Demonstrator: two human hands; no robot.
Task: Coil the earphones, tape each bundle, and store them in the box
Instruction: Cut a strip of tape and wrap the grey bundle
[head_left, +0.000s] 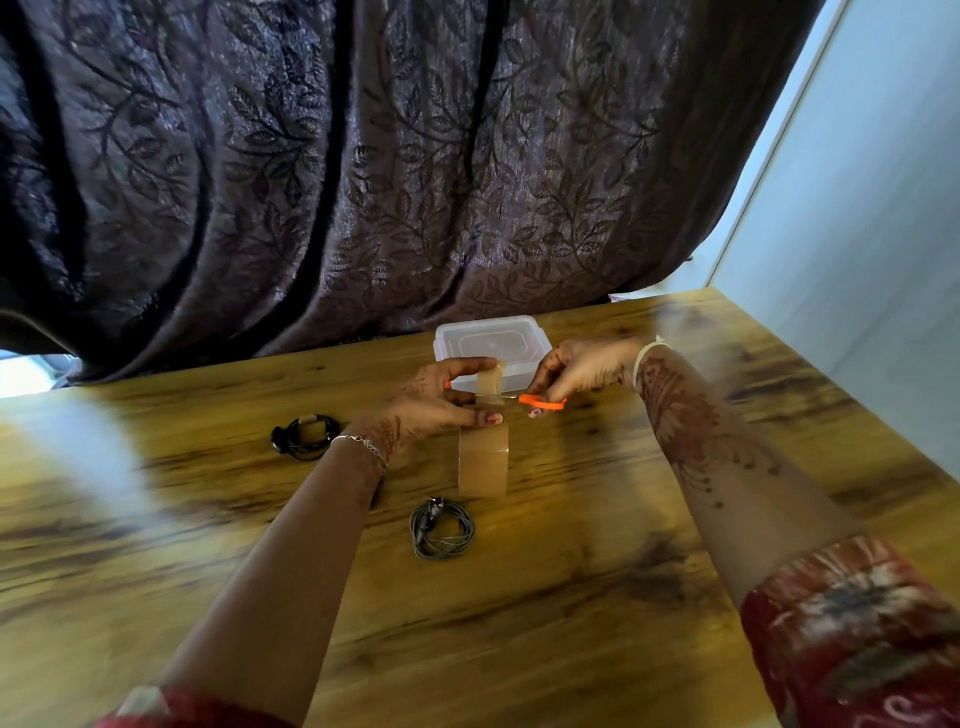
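My left hand (447, 402) pinches a strip of brown tape (491, 382) pulled up from the tape roll (483, 462), which stands on edge on the wooden table. My right hand (576, 369) grips small orange-handled scissors (543, 401) whose blades meet the strip just above the roll. One coiled black earphone bundle (306, 436), with a piece of tape across it, lies to the left. A second coiled grey earphone bundle (441, 527) lies on the table in front of the roll. The clear plastic box (491, 338) with its lid on stands behind my hands.
A dark leaf-patterned curtain (363, 182) hangs along the table's far edge. A pale wall (857, 234) borders the right side of the table (597, 597).
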